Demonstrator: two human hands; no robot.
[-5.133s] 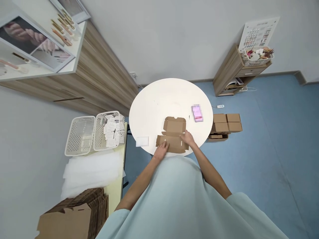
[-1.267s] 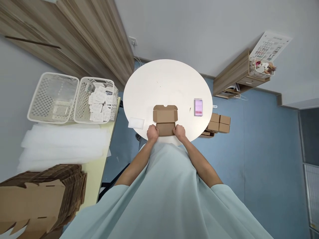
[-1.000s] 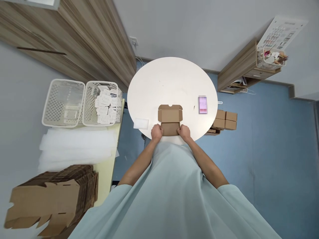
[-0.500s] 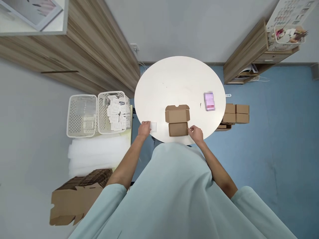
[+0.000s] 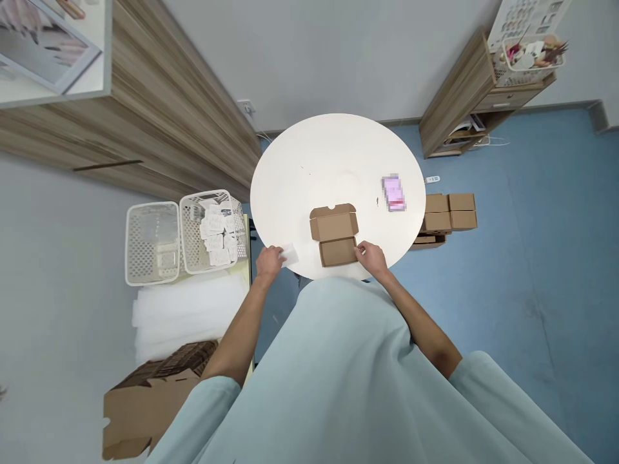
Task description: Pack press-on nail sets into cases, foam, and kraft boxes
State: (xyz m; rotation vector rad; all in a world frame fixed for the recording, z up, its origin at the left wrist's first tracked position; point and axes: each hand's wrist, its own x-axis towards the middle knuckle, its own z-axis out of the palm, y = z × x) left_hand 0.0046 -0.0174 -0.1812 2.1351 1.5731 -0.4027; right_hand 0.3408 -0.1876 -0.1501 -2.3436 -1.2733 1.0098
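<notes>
A small brown cardboard box (image 5: 338, 252) stands on the white table near its front edge, lid raised and folded back; its inside looks bare. My right hand (image 5: 372, 258) is closed at the box's right side, thumb and finger pinching the wall. At the table's left front edge, my left hand (image 5: 269, 263) is closed on a thin, whitish, see-through packet (image 5: 289, 255). The packet sticks out to the right of the fingers, over the tabletop; its contents cannot be made out.
A blurred pink-purple item (image 5: 394, 193) lies on the right of the oval table (image 5: 338, 148). To the left stand a basket of white packets (image 5: 215, 233), another white basket (image 5: 152, 243), white sheets (image 5: 188, 309) and flat cardboard (image 5: 149, 412). Brown boxes (image 5: 449, 212) sit at right.
My left hand has drawn slightly left, and the packet, flat on the table before, now appears tilted in the fingers. The right hand stays at the box's side. The whole view has shifted and turned slightly.
</notes>
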